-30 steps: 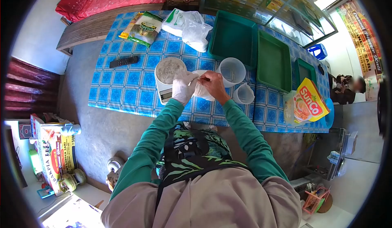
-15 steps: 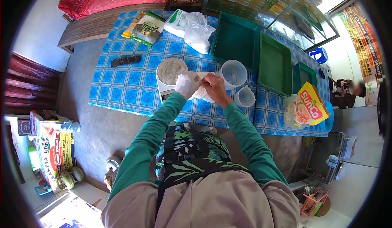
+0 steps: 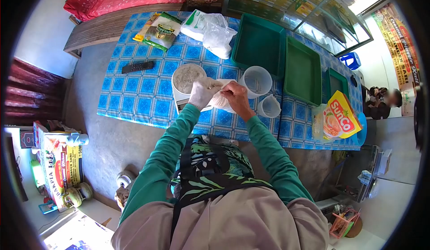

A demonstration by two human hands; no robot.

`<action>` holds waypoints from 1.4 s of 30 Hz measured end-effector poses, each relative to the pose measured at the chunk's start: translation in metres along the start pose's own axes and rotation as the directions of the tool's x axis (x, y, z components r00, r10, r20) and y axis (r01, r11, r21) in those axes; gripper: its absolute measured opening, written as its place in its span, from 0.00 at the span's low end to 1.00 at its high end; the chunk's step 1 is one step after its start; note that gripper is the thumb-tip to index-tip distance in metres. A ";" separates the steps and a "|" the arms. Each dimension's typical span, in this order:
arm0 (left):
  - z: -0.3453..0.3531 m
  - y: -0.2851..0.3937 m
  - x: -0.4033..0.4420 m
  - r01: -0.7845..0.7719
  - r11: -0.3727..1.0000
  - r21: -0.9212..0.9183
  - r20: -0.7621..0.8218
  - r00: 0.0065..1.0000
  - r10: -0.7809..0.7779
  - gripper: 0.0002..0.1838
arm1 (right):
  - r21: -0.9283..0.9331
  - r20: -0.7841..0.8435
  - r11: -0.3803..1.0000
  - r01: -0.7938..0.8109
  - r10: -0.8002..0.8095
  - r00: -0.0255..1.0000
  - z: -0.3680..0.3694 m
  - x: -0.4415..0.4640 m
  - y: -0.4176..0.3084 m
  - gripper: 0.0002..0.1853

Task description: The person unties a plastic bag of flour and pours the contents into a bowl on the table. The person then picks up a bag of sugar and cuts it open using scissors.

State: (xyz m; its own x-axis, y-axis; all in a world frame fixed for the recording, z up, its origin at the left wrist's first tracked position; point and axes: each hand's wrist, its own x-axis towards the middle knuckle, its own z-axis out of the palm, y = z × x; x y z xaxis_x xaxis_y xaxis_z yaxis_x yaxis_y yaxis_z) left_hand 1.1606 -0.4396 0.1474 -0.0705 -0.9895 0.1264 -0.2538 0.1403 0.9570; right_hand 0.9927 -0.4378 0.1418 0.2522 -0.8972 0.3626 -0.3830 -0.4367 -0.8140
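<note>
My left hand (image 3: pixel 204 93), in a thin white glove, is closed in a pinch at the upper edge of a white plastic bag (image 3: pixel 222 103). Bare, my right hand (image 3: pixel 236 96) pinches the same edge from the other side, fingertips almost meeting the left ones. Whatever lies inside the bag is hidden. Just beyond my left hand, a round tub (image 3: pixel 187 77) of whitish powder stands on a white kitchen scale (image 3: pixel 182 103). Right of my right hand are a clear plastic container (image 3: pixel 257 80) and a smaller measuring jug (image 3: pixel 269 106).
Green trays (image 3: pixel 302 71) line the table's right side near a yellow SunCo pouch (image 3: pixel 342 118). Farther back lie a Gulaku sugar pack (image 3: pixel 162 32), a clear plastic bag (image 3: pixel 218 37) and a black remote (image 3: pixel 138 66). A person (image 3: pixel 380 102) is at far right.
My left hand has turned slightly, its fingers now stretched further toward my right fingertips. My right hand stays nearly in place. At far right, the other person's hands have moved.
</note>
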 end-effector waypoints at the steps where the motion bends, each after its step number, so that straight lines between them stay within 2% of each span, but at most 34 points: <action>1: 0.001 -0.003 0.003 -0.035 0.992 0.124 0.071 0.997 0.026 0.07 | 0.002 0.003 1.000 0.000 0.000 1.000 0.000 0.000 -0.001 0.07; 2: 0.001 -0.005 0.004 0.048 0.994 0.096 0.079 0.995 -0.056 0.08 | -0.019 0.022 1.000 -0.012 0.012 1.000 -0.001 0.000 -0.001 0.06; 4: -0.003 0.004 0.006 0.034 0.985 0.168 0.113 0.992 -0.054 0.08 | -0.041 0.038 0.999 -0.027 0.028 0.999 -0.002 0.000 0.001 0.06; 6: 0.000 0.003 0.008 0.016 0.971 0.239 0.149 0.987 -0.053 0.08 | -0.086 0.060 0.994 0.061 -0.055 0.997 -0.001 0.001 0.003 0.06; 8: 0.009 -0.006 0.012 -0.168 0.912 0.375 0.130 0.983 0.127 0.08 | -0.139 0.065 0.989 0.052 -0.043 0.997 -0.001 0.001 0.003 0.06; 10: 0.015 -0.003 0.010 -0.180 0.881 0.437 0.147 0.981 0.128 0.09 | -0.192 0.071 0.981 0.040 -0.027 0.997 0.000 -0.001 0.002 0.06; 12: 0.018 -0.001 0.009 -0.194 0.844 0.499 0.159 0.979 0.131 0.09 | -0.251 -0.002 0.966 0.057 -0.059 0.998 0.002 -0.001 -0.001 0.06; 15: 0.020 -0.001 -0.001 -0.274 0.796 0.540 -0.038 0.936 0.349 0.11 | -0.235 -0.081 0.972 0.000 -0.019 0.997 0.007 -0.005 -0.005 0.06; 16: 0.023 -0.001 -0.005 -0.275 0.795 0.541 -0.036 0.937 0.348 0.11 | -0.233 -0.083 0.972 -0.002 -0.018 0.996 0.010 -0.006 -0.006 0.06; 18: 0.028 -0.004 -0.010 0.019 0.978 0.208 -0.237 0.971 0.031 0.16 | -0.107 -0.173 0.994 -0.016 -0.002 0.985 0.014 -0.007 -0.006 0.06; 19: 0.031 -0.017 -0.011 0.021 0.978 0.207 -0.236 0.971 0.030 0.16 | -0.108 -0.172 0.994 -0.018 -0.001 0.985 0.016 -0.009 0.001 0.06; 21: 0.032 -0.026 -0.011 0.159 0.970 -0.182 -0.224 0.954 -0.198 0.21 | -0.033 -0.136 0.998 -0.044 0.039 0.990 0.018 -0.007 0.007 0.04; 22: 0.030 -0.024 -0.012 0.162 0.970 -0.181 -0.225 0.953 -0.201 0.21 | -0.031 -0.135 0.998 -0.046 0.042 0.990 0.014 -0.005 0.006 0.04; 23: 0.029 -0.021 -0.012 0.044 0.990 -0.133 -0.232 0.970 -0.074 0.21 | 0.172 -0.076 0.959 -0.223 0.239 0.968 0.007 -0.003 0.006 0.03; 24: 0.026 -0.012 -0.011 -0.076 0.993 -0.086 -0.235 0.970 0.054 0.21 | 0.353 0.022 0.849 -0.392 0.412 0.911 -0.001 0.003 0.001 0.03; 25: 0.025 -0.009 -0.011 -0.075 0.993 -0.087 -0.235 0.970 0.052 0.21 | 0.352 0.023 0.849 -0.394 0.413 0.911 -0.007 0.007 -0.004 0.03; 27: 0.023 -0.006 -0.006 -0.267 0.936 0.227 -0.107 0.949 0.297 0.23 | 0.300 0.206 0.820 -0.487 0.443 0.873 -0.019 0.019 -0.009 0.06; 28: 0.023 -0.007 -0.003 -0.350 0.882 0.315 -0.062 0.920 0.387 0.23 | 0.299 0.205 0.822 -0.485 0.441 0.874 -0.022 0.023 -0.009 0.06; 30: 0.022 -0.007 -0.001 -0.379 0.856 0.352 -0.036 0.908 0.417 0.23 | 0.265 0.324 0.786 -0.559 0.473 0.819 -0.026 0.027 -0.007 0.06; 34: 0.022 -0.009 -0.002 -0.428 0.796 0.429 -0.018 0.877 0.481 0.23 | 0.185 0.371 0.796 -0.576 0.486 0.791 -0.023 0.032 0.006 0.07; 36: 0.025 -0.011 -0.002 -0.429 0.785 0.447 -0.014 0.874 0.485 0.22 | 0.075 0.361 0.898 -0.435 0.382 0.851 -0.020 0.032 0.014 0.09; 37: 0.025 -0.012 -0.001 -0.430 0.772 0.468 -0.011 0.871 0.491 0.22 | 0.076 0.365 0.898 -0.433 0.379 0.850 -0.017 0.031 0.017 0.09; 38: 0.026 -0.013 -0.001 -0.425 0.772 0.472 -0.013 0.873 0.488 0.22 | 0.034 0.286 0.944 -0.329 0.306 0.908 -0.013 0.029 0.020 0.09; 39: 0.026 -0.011 -0.001 -0.377 0.831 0.410 -0.012 0.908 0.418 0.22 | -0.017 0.211 0.975 -0.222 0.221 0.952 -0.010 0.029 0.019 0.10; 40: 0.025 -0.009 -0.001 -0.323 0.881 0.346 -0.008 0.938 0.347 0.23 | -0.012 0.217 0.976 -0.219 0.216 0.952 -0.009 0.029 0.018 0.10; 41: 0.023 -0.007 -0.001 -0.319 0.880 0.352 -0.013 0.939 0.345 0.23 | -0.034 0.198 0.968 -0.248 0.250 0.948 -0.010 0.028 0.017 0.10; 42: 0.020 -0.002 0.000 -0.250 0.928 0.276 0.017 0.967 0.255 0.24 | -0.057 0.176 0.959 -0.279 0.284 0.942 -0.011 0.027 0.018 0.11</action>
State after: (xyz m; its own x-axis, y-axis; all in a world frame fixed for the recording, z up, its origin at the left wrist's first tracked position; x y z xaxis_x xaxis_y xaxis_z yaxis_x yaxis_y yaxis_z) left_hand 1.1419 -0.4396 0.1400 -0.1490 -0.9201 0.3623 -0.4842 0.3873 0.7845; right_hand 0.9832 -0.4708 0.1420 0.2851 -0.9580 0.0304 -0.4877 -0.1723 -0.8558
